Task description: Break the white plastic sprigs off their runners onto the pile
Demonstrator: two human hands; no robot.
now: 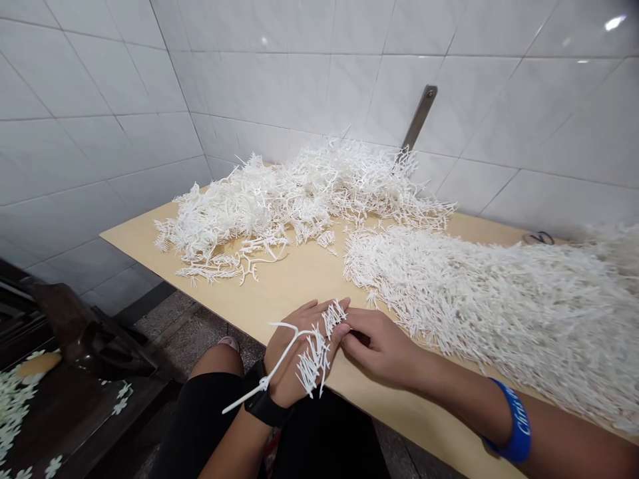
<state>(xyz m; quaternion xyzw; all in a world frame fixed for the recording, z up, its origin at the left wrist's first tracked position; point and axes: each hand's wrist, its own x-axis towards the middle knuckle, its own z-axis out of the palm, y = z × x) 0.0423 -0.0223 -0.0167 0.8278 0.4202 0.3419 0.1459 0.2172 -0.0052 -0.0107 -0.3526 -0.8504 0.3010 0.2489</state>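
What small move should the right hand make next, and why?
Perhaps the right hand should tug gently away from the left hand: both seem to meet at a white tuft, while the branched white piece lies across the left hand.

- Your left hand [294,359]: palm hidden, back partly covered by white sprig [312,362].
- Your right hand [382,339]: curled fingers mostly hidden.
- Right-hand white pile [499,313]: runs off right edge.
- Metal bar [421,116]: lower end behind back heap [299,193].
- Blue wristband [519,426]: lettering wraps out of sight.
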